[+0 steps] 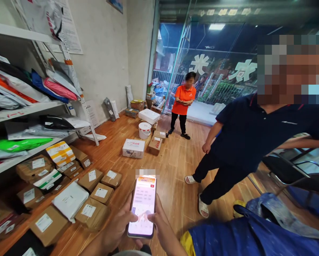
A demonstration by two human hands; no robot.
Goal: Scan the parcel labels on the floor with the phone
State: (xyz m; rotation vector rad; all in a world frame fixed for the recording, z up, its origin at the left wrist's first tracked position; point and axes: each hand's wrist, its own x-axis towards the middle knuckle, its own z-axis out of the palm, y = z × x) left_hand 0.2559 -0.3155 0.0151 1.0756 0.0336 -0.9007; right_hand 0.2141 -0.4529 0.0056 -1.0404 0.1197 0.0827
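A smartphone [142,206] with a lit screen is held upright low in the middle of the head view. My left hand [116,227] wraps its left edge, the thumb lying over the lower screen. My right hand [163,227] grips the right edge, its thumb also on the screen. Both hands are closed round the phone. Below it lies the wooden floor [175,167].
Cardboard parcels [91,213] sit in rows on the floor at left, under shelves [23,110] stuffed with mailer bags. More boxes [133,148] and a white bucket [144,130] stand mid-floor. A person in dark blue [245,142] stands at right, another in orange [183,103] by the glass door.
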